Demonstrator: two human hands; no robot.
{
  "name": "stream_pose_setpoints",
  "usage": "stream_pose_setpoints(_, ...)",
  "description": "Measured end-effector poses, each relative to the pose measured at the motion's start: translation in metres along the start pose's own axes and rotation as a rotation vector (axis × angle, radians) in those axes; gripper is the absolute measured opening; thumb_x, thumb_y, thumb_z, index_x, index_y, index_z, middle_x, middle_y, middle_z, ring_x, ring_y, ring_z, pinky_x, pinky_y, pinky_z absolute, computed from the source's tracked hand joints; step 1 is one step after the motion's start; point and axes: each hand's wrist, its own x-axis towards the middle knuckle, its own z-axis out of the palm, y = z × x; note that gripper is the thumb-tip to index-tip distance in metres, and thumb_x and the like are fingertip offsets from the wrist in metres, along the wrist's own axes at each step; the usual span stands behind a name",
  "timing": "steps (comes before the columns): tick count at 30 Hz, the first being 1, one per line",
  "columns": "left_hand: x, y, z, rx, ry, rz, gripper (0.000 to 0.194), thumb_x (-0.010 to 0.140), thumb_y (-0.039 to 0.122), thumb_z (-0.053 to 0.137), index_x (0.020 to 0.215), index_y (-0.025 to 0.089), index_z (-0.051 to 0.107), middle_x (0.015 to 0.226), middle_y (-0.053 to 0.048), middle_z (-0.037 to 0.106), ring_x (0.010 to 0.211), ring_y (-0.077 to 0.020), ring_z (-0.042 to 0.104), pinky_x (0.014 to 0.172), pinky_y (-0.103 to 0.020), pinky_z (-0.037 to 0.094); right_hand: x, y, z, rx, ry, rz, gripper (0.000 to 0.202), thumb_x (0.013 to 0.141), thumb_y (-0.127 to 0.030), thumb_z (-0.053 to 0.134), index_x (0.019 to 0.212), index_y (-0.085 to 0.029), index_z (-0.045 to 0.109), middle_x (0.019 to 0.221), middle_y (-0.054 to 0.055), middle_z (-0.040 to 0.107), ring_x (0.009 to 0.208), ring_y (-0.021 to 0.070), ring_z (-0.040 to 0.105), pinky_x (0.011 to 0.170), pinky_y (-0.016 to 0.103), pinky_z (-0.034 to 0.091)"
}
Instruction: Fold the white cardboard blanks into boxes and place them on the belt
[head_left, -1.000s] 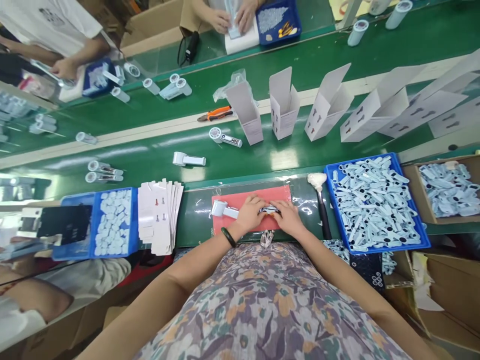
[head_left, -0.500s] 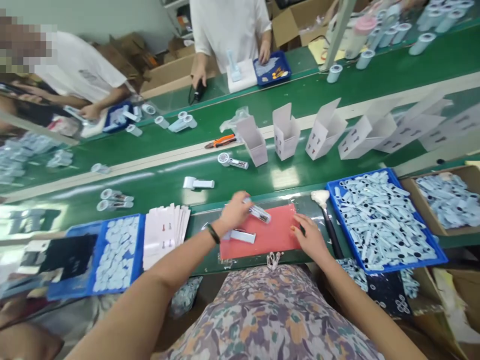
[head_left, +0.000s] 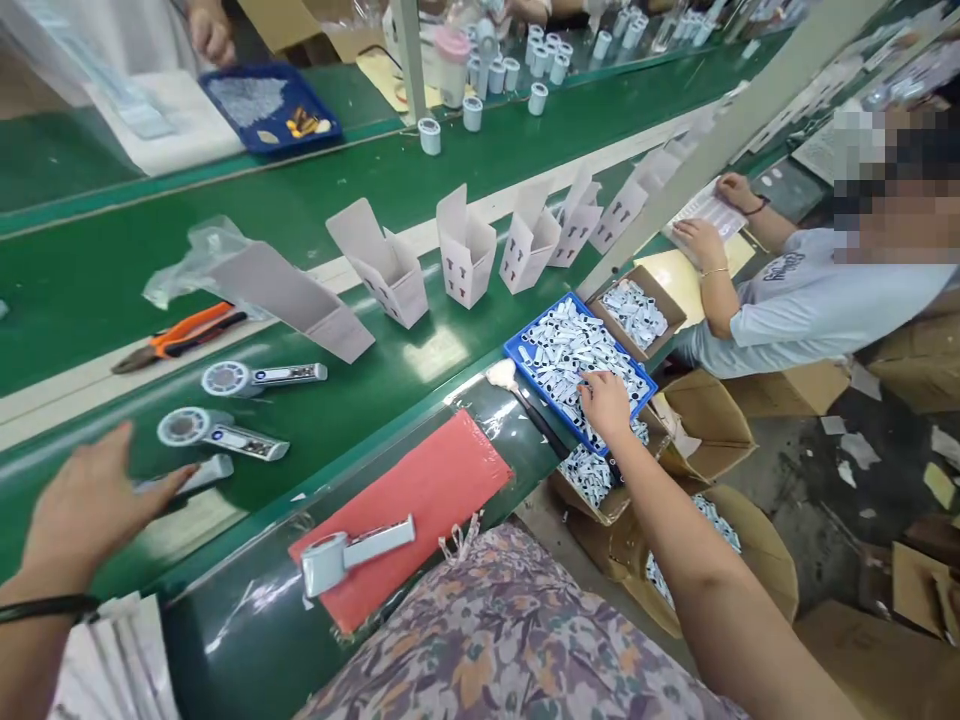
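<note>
Evidently the two hands are far apart. The left hand [head_left: 86, 505] is open, thumb and fingers spread, over the green tabletop [head_left: 420, 375]. Its thumb overlaps a pale blue device [head_left: 214, 472] in this view; blur makes contact hard to judge, but it seems not to be gripping it. The right hand [head_left: 607, 405] is at the blue tray [head_left: 541, 391], fingers loosely bent among the small pale parts [head_left: 562, 340]; whether it pinches one, I cannot tell.

Another device [head_left: 326, 562] lies on the red sheet [head_left: 450, 455], its round head hanging over the sheet's left edge. Two more, the upper device [head_left: 262, 378] and the lower device [head_left: 247, 441], lie beyond the left hand, near the orange-handled pliers [head_left: 187, 332]. Just beside the tray is a black-handled tool [head_left: 536, 415] with a whitish head. Open white boxes [head_left: 469, 265] stand in a row farther back.
</note>
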Motion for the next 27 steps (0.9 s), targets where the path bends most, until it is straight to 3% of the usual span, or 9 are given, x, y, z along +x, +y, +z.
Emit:
stream_pose_setpoints(2, -0.017, -0.004, -0.007, -0.034, -0.123, -0.157, 0.079, 0.076, 0.084, 0.038, 0.137, 0.036, 0.058, 0.114, -0.008, 0.072, 0.122, -0.0416, 0.056, 0.094, -0.053, 0.044, 0.013, -0.004, 0.005, -0.042, -0.032, -0.001, 0.035, 0.098, -0.029, 0.051, 0.118, -0.019, 0.078, 0.121, 0.02, 0.067, 0.113, 0.0368, 0.054, 0.097, 0.052, 0.044)
stream_pose_setpoints(5, -0.035, 0.002, -0.015, -0.052, -0.213, -0.288, 0.069, 0.066, 0.086, 0.046, 0.113, 0.04, 0.069, 0.111, -0.007, 0.072, 0.121, -0.0436, 0.055, 0.093, -0.058, 0.042, 0.025, -0.004, 0.006, -0.085, -0.077, -0.024, 0.032, 0.097, -0.026, 0.054, 0.116, -0.022, 0.08, 0.116, 0.019, 0.068, 0.111, 0.0363, 0.056, 0.094, 0.051, 0.044)
stream_pose_setpoints(10, -0.054, 0.018, -0.015, 0.035, -0.051, -0.322, 0.058, 0.079, 0.078, 0.037, 0.102, 0.036, 0.07, 0.111, -0.006, 0.069, 0.124, -0.0422, 0.052, 0.095, -0.062, 0.041, 0.025, 0.009, -0.011, -0.078, -0.122, -0.143, 0.038, 0.099, -0.023, 0.05, 0.127, -0.022, 0.076, 0.119, 0.016, 0.067, 0.109, 0.0313, 0.06, 0.094, 0.043, 0.047)
stream_pose_setpoints(13, -0.065, 0.036, -0.017, 0.055, -0.041, -0.31, 0.056, 0.084, 0.069, 0.035, 0.104, 0.029, 0.069, 0.105, -0.009, 0.07, 0.11, -0.0355, 0.06, 0.087, -0.048, 0.048, 0.021, 0.01, -0.015, -0.076, -0.178, -0.297, 0.035, 0.099, -0.028, 0.058, 0.128, -0.025, 0.075, 0.124, 0.014, 0.066, 0.114, 0.0308, 0.058, 0.098, 0.042, 0.046)
stream_pose_setpoints(16, -0.078, 0.078, -0.023, 0.029, -0.036, -0.169, 0.048, 0.084, 0.059, 0.046, 0.105, 0.023, 0.068, 0.103, -0.011, 0.073, 0.097, -0.0319, 0.063, 0.076, -0.038, 0.049, 0.02, 0.006, -0.011, -0.112, -0.238, -0.386, 0.028, 0.096, -0.025, 0.063, 0.12, -0.025, 0.078, 0.122, 0.014, 0.068, 0.112, 0.032, 0.058, 0.096, 0.043, 0.045)
stream_pose_setpoints(21, -0.097, 0.197, -0.016, -0.08, 0.065, 0.285, 0.033, 0.091, 0.048, 0.062, 0.108, 0.021, 0.069, 0.105, -0.012, 0.074, 0.101, -0.032, 0.063, 0.086, -0.042, 0.048, 0.02, 0.007, -0.011, -0.056, -0.228, -0.37, 0.03, 0.101, -0.029, 0.057, 0.121, -0.024, 0.078, 0.107, 0.013, 0.072, 0.098, 0.0291, 0.063, 0.086, 0.039, 0.046)
stream_pose_setpoints(24, -0.1, 0.257, 0.004, -0.106, 0.058, 0.349, 0.025, 0.091, 0.04, 0.069, 0.109, 0.023, 0.069, 0.11, -0.012, 0.072, 0.105, -0.0334, 0.061, 0.086, -0.044, 0.047, 0.02, 0.002, -0.018, 0.04, -0.235, -0.444, 0.033, 0.102, -0.027, 0.052, 0.122, -0.026, 0.079, 0.102, 0.01, 0.071, 0.095, 0.0262, 0.064, 0.082, 0.035, 0.048)
stream_pose_setpoints(27, -0.102, 0.286, 0.025, -0.128, 0.005, 0.371, 0.019, 0.092, 0.031, 0.071, 0.109, 0.023, 0.069, 0.111, -0.013, 0.069, 0.109, -0.0338, 0.058, 0.088, -0.046, 0.045, 0.016, -0.028, -0.016, 0.065, -0.357, -0.707, 0.034, 0.102, -0.021, 0.051, 0.118, -0.027, 0.08, 0.107, 0.01, 0.072, 0.1, 0.025, 0.063, 0.088, 0.035, 0.049)
